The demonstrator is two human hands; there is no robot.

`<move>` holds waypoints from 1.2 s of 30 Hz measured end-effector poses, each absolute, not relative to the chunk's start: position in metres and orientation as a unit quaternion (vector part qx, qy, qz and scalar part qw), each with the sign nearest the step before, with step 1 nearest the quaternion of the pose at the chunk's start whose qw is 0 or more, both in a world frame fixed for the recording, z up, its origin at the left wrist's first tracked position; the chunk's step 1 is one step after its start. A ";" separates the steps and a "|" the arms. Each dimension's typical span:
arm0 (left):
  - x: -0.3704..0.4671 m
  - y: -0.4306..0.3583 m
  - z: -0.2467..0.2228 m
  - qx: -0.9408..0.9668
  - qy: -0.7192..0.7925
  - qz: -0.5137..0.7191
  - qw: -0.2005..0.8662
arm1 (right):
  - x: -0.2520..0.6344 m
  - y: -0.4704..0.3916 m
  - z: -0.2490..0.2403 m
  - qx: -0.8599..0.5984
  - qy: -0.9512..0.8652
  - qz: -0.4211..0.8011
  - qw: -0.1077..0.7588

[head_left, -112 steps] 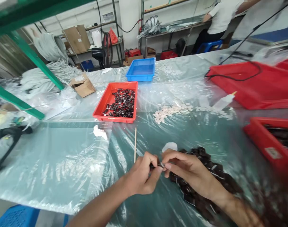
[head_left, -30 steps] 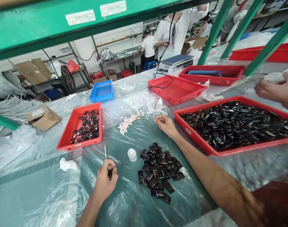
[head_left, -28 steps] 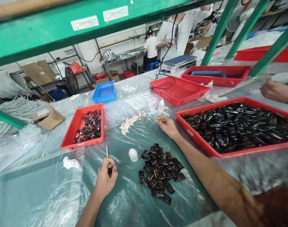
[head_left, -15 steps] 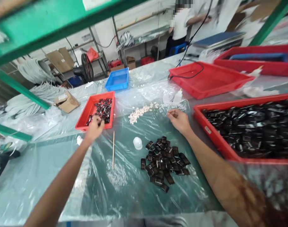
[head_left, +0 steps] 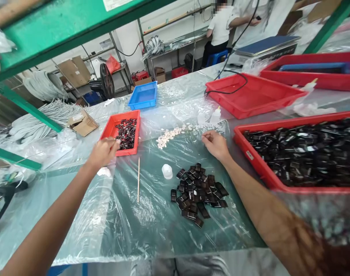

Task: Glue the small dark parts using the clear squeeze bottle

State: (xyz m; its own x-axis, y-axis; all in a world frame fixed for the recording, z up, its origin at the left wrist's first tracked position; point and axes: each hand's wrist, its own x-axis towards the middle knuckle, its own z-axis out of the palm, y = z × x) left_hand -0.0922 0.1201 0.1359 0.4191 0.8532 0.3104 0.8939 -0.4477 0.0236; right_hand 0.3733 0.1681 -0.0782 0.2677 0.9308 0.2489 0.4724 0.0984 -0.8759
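My left hand is over the near left corner of a small red tray. Its fingers are bent together, and I cannot make out anything in them. Inside that tray lie many small dark glossy pieces. My right hand hovers by the scattered small white pieces, thumb and fingertips pinched. Whatever is between those fingertips is too small to make out. Below it, a pile of dark brown rectangular pieces lies on the plastic-covered table. A white cap-like object and a thin wooden stick lie between my arms.
At right stands a large red tray full of dark pieces. Behind it are another red tray with a black cable across it and a scale. A blue tray and a squeeze bottle stand further back. A person sits beyond.
My left hand has drawn back left from over the dark pieces in the small red tray to its near left corner. My right hand stays pinched in nearly the same place.
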 end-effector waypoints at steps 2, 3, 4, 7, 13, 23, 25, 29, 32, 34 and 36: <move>-0.074 0.087 0.113 -0.872 -0.478 -0.099 0.033 | 0.373 0.166 -0.074 -0.632 -0.559 0.238 0.480; -0.063 0.069 0.099 -0.888 -0.453 -0.082 0.011 | 0.373 0.166 -0.073 -0.634 -0.561 0.239 0.477; -0.049 0.051 0.085 -0.903 -0.424 -0.064 -0.008 | 0.374 0.167 -0.072 -0.638 -0.559 0.238 0.474; -0.005 0.001 0.048 -0.943 -0.333 0.000 -0.013 | 0.374 0.169 -0.072 -0.646 -0.553 0.239 0.469; 0.051 -0.017 0.015 -0.960 -0.278 0.016 -0.023 | 0.365 0.160 -0.055 -0.627 -0.562 0.241 0.482; -0.001 0.001 0.013 -0.875 -0.364 -0.270 -0.168 | 0.312 0.101 0.003 -0.386 -0.762 0.360 0.375; -0.010 0.011 0.008 -0.844 -0.404 -0.308 -0.175 | 0.297 0.089 0.004 -0.330 -0.799 0.388 0.320; -0.016 0.021 -0.002 -0.800 -0.409 -0.396 -0.188 | 0.273 0.074 -0.002 -0.363 -0.773 0.416 0.313; -0.016 0.018 -0.005 -0.808 -0.391 -0.403 -0.178 | 0.264 0.069 -0.003 -0.371 -0.757 0.430 0.322; -0.017 0.013 -0.006 -0.818 -0.391 -0.390 -0.162 | 0.261 0.064 0.001 -0.352 -0.753 0.440 0.341; -0.018 0.011 -0.006 -0.826 -0.386 -0.384 -0.148 | 0.260 0.056 0.008 -0.332 -0.759 0.434 0.356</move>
